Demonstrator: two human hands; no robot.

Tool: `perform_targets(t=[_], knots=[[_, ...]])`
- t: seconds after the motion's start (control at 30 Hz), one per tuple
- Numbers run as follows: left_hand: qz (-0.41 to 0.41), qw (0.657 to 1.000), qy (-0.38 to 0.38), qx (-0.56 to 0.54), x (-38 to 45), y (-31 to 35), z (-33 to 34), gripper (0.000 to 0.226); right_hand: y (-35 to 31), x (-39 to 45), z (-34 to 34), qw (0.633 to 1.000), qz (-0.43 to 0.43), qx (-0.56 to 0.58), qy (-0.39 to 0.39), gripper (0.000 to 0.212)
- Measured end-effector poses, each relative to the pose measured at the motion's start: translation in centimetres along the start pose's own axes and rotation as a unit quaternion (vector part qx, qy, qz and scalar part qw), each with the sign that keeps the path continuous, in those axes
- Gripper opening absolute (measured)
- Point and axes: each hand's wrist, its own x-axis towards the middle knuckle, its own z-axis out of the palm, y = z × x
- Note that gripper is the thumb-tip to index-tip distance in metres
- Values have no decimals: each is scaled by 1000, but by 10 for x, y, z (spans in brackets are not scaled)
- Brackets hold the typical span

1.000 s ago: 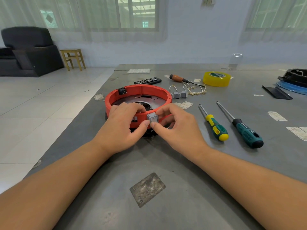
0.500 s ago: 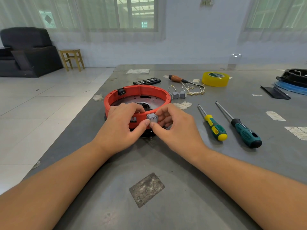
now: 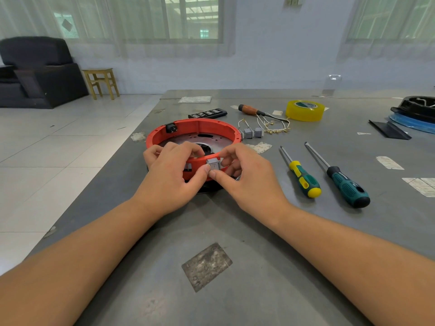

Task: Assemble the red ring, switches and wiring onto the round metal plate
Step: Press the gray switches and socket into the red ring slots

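Observation:
The red ring (image 3: pixel 207 125) sits on the round metal plate (image 3: pixel 188 140) on the grey table. A black socket (image 3: pixel 171 127) is set in the ring's far left wall. My left hand (image 3: pixel 171 177) grips the ring's near wall, its thumb against a grey switch (image 3: pixel 213 163). My right hand (image 3: pixel 244 178) pinches that switch at the ring's near wall. Two more grey switches (image 3: pixel 253 132) with white wiring (image 3: pixel 273 127) lie right of the ring.
Two screwdrivers lie to the right: a yellow-green one (image 3: pixel 303 178) and a teal one (image 3: pixel 346 187). Behind are a brown-handled tool (image 3: pixel 250 110), yellow tape roll (image 3: pixel 305 111), black bit case (image 3: pixel 208 113), and black and blue parts (image 3: pixel 414 114) at far right. The table's left edge is close.
Both hands have stayed at the ring's near wall with the grey switch between them; only small finger shifts show.

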Motion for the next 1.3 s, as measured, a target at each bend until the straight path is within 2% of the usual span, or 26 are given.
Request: perform_targets(t=[0.17, 0.37, 0.63, 0.97, 1.3], knots=[[-4, 1000, -10, 2, 2, 0, -1, 31, 10, 7, -5, 998, -25, -59, -14, 57], [-7, 998, -54, -24, 3, -13, -10, 34, 25, 17, -15, 988, -64, -103, -94, 44], [-1, 996, -77, -39, 4, -17, -18, 38, 17, 17, -12, 986, -87, -117, -77, 44], [45, 993, -96, -42, 2, -23, -23, 37, 12, 16, -10, 983, -88, -146, -69, 41], [7, 992, -120, -48, 3, -22, -24, 39, 15, 19, -6, 978, -83, -174, -75, 43]])
